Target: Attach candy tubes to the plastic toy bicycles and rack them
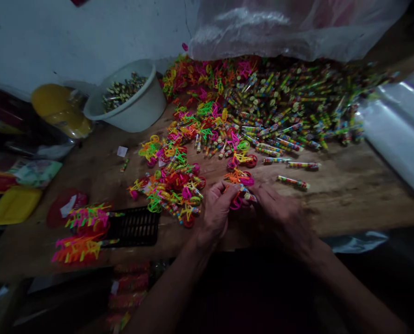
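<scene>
Over the front edge of the wooden table, my left hand (218, 206) is closed on a small pink-and-orange plastic toy bicycle (235, 200). My right hand (283, 214) is pinched at its side, its fingers at the end of a candy tube (249, 195) that lies against the bicycle. The right fingertips are partly hidden and a little blurred. Beyond the hands lies another toy bicycle (243, 158) in orange and red. To the left is a pile of colourful bicycles (174, 181) with tubes among them. Loose candy tubes (293, 182) lie right of the hands.
A large heap of candy tubes (280, 106) covers the back of the table (360, 185). A white tub (137, 109) holds more tubes. At left are a black plastic basket (133, 227) and rows of bicycles (80, 248). Clear plastic sheeting (297, 28) hangs behind.
</scene>
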Action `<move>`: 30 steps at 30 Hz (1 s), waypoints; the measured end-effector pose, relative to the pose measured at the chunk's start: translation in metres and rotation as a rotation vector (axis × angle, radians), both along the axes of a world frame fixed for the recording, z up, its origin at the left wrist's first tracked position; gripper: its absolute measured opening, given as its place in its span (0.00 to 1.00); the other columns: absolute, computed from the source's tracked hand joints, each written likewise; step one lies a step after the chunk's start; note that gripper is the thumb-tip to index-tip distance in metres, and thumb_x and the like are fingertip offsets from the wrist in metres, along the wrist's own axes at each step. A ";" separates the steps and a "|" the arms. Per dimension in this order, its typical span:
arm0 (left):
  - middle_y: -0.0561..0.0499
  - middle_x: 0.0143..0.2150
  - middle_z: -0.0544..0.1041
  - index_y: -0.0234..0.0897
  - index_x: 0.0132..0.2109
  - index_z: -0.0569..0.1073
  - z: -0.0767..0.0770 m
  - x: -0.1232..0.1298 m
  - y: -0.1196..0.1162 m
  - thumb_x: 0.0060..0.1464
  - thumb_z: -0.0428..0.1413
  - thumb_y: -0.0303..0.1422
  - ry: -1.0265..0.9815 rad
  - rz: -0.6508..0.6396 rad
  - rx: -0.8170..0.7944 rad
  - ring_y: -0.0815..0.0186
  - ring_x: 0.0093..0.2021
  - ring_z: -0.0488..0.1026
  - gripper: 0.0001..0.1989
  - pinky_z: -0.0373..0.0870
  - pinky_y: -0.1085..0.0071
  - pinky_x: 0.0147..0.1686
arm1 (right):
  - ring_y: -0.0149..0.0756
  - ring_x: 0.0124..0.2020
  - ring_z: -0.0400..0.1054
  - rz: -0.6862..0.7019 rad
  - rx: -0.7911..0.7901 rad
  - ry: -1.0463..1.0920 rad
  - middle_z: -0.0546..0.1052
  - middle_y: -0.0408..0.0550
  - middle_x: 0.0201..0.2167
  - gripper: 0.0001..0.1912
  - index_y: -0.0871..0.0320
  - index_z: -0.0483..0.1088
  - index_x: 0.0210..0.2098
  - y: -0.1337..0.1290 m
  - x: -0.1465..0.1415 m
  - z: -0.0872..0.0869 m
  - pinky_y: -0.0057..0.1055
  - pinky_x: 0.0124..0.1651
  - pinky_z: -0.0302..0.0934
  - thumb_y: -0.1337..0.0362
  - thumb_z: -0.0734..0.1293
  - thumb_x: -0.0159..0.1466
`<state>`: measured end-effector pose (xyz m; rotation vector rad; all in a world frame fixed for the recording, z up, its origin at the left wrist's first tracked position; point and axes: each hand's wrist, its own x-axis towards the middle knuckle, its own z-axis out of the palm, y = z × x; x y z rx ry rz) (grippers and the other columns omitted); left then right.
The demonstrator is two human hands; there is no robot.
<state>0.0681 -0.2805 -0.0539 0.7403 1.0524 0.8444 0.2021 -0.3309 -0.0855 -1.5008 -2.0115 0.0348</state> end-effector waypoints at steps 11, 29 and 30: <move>0.54 0.28 0.73 0.37 0.36 0.69 0.039 -0.071 0.025 0.47 0.60 0.38 0.691 0.048 0.402 0.72 0.25 0.70 0.12 0.66 0.77 0.26 | 0.37 0.44 0.70 -0.078 -0.100 0.546 0.74 0.51 0.45 0.15 0.58 0.68 0.48 -0.001 -0.008 -0.001 0.33 0.45 0.65 0.68 0.58 0.64; 0.46 0.38 0.76 0.38 0.40 0.71 0.019 -0.050 0.079 0.57 0.47 0.31 1.432 -0.092 0.976 0.61 0.40 0.72 0.09 0.64 0.67 0.43 | 0.36 0.25 0.67 -0.200 -0.190 0.007 0.73 0.46 0.26 0.10 0.56 0.66 0.33 0.024 -0.020 -0.012 0.31 0.26 0.53 0.60 0.58 0.65; 0.45 0.38 0.76 0.38 0.41 0.72 0.021 -0.052 0.091 0.57 0.47 0.32 1.471 -0.082 0.932 0.60 0.39 0.72 0.10 0.64 0.67 0.42 | 0.36 0.24 0.67 -0.200 -0.183 -0.018 0.73 0.46 0.26 0.10 0.56 0.66 0.33 0.023 -0.020 -0.015 0.31 0.26 0.53 0.60 0.57 0.65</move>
